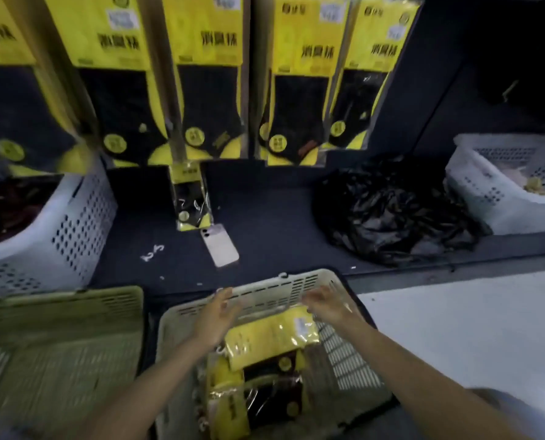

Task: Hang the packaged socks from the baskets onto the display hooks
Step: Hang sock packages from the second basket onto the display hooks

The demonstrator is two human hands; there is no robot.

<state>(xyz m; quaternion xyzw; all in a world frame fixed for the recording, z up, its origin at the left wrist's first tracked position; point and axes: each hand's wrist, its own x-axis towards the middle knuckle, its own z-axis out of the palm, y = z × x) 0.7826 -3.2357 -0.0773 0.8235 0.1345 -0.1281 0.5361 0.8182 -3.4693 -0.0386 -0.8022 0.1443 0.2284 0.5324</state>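
Hung packs (207, 74) already fill the rack up top, but my basket (264, 290) holds plenty more. Left hand (217, 315) is spread open beside the top pack (271, 338). Right hand (328, 304) is at its edge, too blurred to tell if it grips.

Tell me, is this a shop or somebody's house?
Most likely a shop, or its stockroom: rows of identical yellow sock packs hang side by side for display, and a plastic basket below holds more of them.

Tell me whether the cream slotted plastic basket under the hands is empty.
Not empty: the cream slotted plastic basket holds yellow-and-black packaged socks.
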